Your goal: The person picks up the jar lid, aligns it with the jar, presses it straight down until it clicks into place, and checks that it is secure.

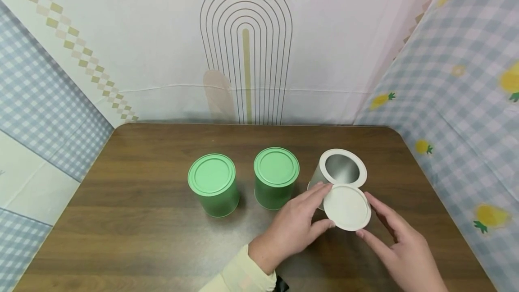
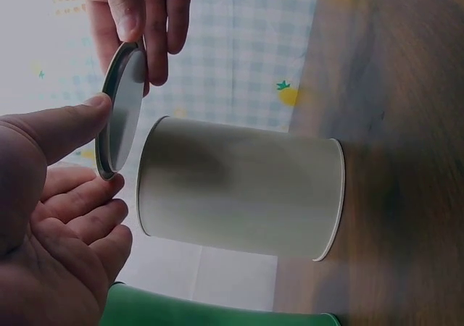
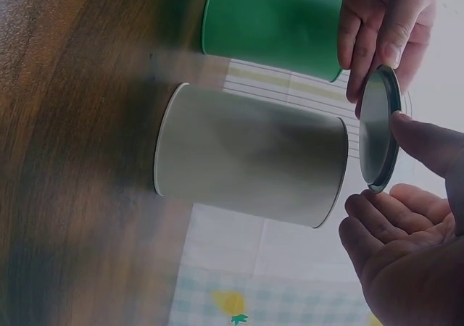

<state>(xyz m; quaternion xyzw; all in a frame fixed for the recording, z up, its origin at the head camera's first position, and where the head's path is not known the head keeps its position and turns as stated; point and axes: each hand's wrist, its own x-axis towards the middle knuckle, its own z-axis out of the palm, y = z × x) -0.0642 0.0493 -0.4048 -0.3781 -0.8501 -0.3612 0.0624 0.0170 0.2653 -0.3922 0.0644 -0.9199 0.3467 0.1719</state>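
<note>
A round white lid (image 1: 347, 207) is held level by its edge between both hands, just in front of the white can (image 1: 317, 175) and above the tabletop. My left hand (image 1: 293, 225) holds the lid's left edge with thumb and fingertips. On the opposite edge, my right hand (image 1: 405, 242) does the same. The can stands upright without a cover, its inside showing through a wide white rim. From the left wrist view, the lid (image 2: 125, 109) is higher than the can's top (image 2: 239, 188), and its metallic underside shows.
Two green cans with lids on stand to the left: the middle can (image 1: 276, 177) close by my left hand, the other can (image 1: 213, 186) farther left. The brown wooden table (image 1: 134, 220) ends at a patterned cloth backdrop (image 1: 332, 57), with checked cloth at both sides.
</note>
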